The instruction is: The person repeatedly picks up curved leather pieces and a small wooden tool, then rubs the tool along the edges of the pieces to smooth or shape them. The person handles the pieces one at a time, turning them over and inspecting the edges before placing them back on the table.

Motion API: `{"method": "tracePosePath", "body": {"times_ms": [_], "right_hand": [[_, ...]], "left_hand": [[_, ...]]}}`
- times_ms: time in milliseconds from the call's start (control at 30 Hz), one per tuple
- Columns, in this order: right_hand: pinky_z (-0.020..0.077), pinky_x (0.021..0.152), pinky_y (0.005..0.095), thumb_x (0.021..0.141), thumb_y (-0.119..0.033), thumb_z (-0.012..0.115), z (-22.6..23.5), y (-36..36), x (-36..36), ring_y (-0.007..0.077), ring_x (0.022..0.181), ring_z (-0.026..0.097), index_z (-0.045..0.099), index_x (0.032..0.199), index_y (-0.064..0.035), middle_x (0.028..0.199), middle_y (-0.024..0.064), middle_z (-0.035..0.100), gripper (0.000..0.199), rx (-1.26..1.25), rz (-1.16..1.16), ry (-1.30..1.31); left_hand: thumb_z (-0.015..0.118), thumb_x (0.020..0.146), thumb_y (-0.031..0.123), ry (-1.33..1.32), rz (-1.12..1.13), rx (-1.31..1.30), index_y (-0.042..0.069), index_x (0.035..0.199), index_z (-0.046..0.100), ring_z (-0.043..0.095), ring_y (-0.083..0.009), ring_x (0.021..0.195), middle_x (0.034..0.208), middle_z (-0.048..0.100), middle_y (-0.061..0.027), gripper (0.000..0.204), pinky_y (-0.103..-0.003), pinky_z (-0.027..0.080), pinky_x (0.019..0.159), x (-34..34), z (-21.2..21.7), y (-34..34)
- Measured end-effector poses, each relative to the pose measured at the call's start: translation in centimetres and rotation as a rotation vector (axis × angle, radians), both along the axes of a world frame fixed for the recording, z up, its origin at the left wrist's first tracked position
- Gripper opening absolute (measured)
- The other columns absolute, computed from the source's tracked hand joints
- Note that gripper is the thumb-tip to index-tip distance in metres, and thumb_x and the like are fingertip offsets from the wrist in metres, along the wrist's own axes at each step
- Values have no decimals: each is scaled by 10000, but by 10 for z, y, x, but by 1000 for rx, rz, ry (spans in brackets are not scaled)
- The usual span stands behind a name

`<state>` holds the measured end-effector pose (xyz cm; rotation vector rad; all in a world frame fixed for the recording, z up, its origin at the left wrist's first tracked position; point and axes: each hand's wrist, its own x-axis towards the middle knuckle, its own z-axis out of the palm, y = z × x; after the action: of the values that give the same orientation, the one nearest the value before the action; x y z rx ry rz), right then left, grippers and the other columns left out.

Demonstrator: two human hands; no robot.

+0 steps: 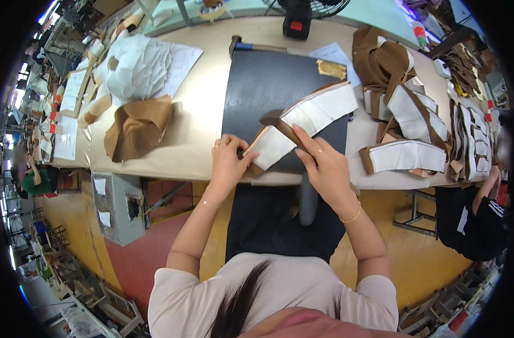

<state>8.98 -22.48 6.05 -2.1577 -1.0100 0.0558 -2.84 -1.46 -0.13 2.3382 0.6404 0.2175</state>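
Note:
A curved brown strip with white backing [319, 110] lies slanted across a dark work mat [254, 76]. My left hand [230, 158] pinches the strip's lower left end between thumb and fingers. My right hand [323, 163] closes round a hammer-like tool with a dark head [273, 118] and a grey handle [308, 203]. Its head crosses the middle of the strip, and the handle hangs past the table's front edge. Whether the head presses on the strip, I cannot tell.
Left stand a brown cap-shaped piece [137, 129] and a stack of white pieces [136, 67]. Behind the mat lies another hammer [257, 47]. Brown-and-white panels [409, 155] are heaped at right, near another person's arm [490, 188]. A yellowish block [331, 70] rests on the mat's far corner.

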Motion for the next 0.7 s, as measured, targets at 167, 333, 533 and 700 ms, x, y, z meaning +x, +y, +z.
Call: {"method": "tracePosePath", "body": {"times_ms": [167,333,533,700], "right_hand": [[468,625,378,923,-93,686,-2,-48,8,287,655,561,592,1416,-178,787,127,584,508,33,-113,47],[493,681,367,926,-69,685,-17,-92,9,303,692,581,604,1404,-141,881,175,653,490,48,-251,108],[510,651,331,911,-140,737,-45,-147,-2,209,677,633,582,1403,-55,809,107,669,522,291,-514,55],[483,578,250,949,-116,700,-50,-161,-11,94,595,544,591,1148,9,741,42,594,260,677,-641,242]], "left_hand": [[791,873,124,-161,-21,-329,31,994,575,568,-85,704,801,617,-27,265,-258,462,607,30,1,47],[729,911,80,-229,-2,-418,31,1089,571,632,-114,753,819,632,-62,243,-261,497,612,98,43,152],[784,814,133,15,151,682,54,1247,627,645,-388,1055,1099,672,-202,468,-465,514,905,115,47,233],[797,809,199,-177,-398,545,54,1233,653,594,-414,1150,1302,609,-194,471,-478,461,1008,163,40,121]]}}
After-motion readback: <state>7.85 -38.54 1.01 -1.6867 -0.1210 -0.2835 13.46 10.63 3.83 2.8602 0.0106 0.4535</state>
